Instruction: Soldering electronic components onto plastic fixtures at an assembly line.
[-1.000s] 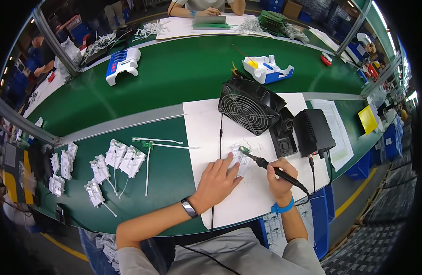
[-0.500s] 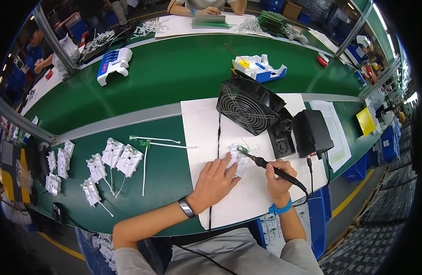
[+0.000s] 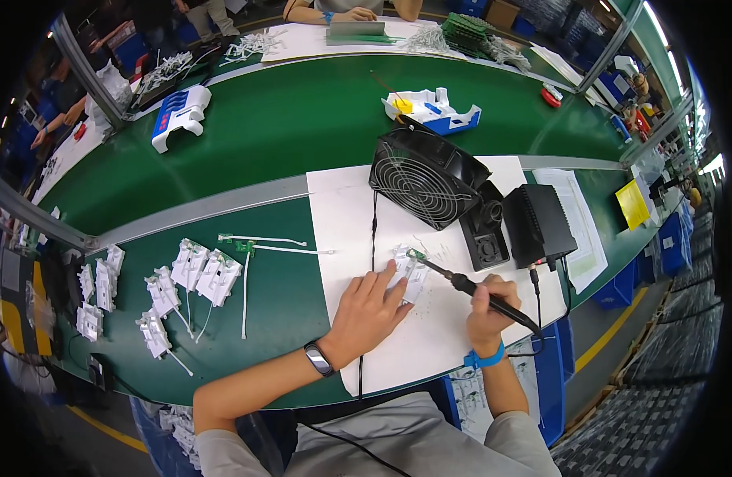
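A soldering iron (image 3: 493, 300) with a black handle is gripped in my right hand (image 3: 490, 318), its metal tip pointing up and left. That tip meets or nearly meets a small green circuit board (image 3: 416, 254) at the far end of a white plastic holder (image 3: 414, 280). My left hand (image 3: 366, 312) presses the holder onto the white sheet (image 3: 342, 219), its fingers stretched along the holder's left side and partly hiding it. Whether the tip actually touches is too small to tell.
Beyond my hands stand a black fan (image 3: 426, 175), an iron stand (image 3: 487, 230) and a black power unit (image 3: 538, 225). Several white holders (image 3: 219, 277) and a wired board (image 3: 245, 247) lie left. White-and-blue shells (image 3: 182, 115) sit on the green belt (image 3: 294, 103). A person works opposite.
The white-and-blue shells have shifted left along the green belt. My right hand and the iron's tip have moved only slightly; my left hand stays on the holder.
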{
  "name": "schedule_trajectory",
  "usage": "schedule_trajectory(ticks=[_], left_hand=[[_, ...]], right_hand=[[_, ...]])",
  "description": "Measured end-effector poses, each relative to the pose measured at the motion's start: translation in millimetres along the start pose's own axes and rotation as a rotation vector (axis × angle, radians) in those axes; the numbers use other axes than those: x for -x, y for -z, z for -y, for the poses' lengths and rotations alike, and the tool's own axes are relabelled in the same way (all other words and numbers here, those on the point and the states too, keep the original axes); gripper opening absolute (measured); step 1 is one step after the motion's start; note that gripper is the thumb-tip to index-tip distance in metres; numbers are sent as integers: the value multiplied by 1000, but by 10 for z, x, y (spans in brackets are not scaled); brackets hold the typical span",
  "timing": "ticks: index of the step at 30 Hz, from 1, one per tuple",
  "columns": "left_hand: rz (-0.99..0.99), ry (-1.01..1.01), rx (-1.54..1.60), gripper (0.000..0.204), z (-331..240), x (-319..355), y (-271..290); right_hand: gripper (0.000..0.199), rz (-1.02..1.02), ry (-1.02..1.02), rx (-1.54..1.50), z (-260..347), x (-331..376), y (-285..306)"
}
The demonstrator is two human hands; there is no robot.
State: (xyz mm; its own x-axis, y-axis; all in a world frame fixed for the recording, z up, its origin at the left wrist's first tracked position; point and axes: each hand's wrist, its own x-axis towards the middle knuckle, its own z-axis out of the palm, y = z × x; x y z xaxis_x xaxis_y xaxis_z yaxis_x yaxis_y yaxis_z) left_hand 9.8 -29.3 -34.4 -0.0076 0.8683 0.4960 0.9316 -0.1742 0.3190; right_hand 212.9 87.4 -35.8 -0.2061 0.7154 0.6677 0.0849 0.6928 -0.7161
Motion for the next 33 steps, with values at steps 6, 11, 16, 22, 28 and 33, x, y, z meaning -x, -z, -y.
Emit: schedule_trajectory(ticks=[6, 11, 16, 22, 28, 33], left_hand=[[-8, -8, -4, 40, -13, -10, -6], [20, -6, -7, 38, -41, -38, 23], [23, -5, -6, 39, -56, -45, 12], [9, -4, -5, 41, -94, -82, 25], [8, -5, -6, 42, -116, -101, 19], [19, -3, -11, 42, -134, -103, 20]], right_hand=[[18, -58, 23, -78, -47, -40, 50], [18, -8, 21, -44, -68, -48, 89], [19, 23, -25, -28, -57, -82, 111], [18, 66, 35, 35, -25, -127, 145], [18, 73, 38, 15, -20, -143, 165], [18, 81, 32, 41, -48, -128, 205]])
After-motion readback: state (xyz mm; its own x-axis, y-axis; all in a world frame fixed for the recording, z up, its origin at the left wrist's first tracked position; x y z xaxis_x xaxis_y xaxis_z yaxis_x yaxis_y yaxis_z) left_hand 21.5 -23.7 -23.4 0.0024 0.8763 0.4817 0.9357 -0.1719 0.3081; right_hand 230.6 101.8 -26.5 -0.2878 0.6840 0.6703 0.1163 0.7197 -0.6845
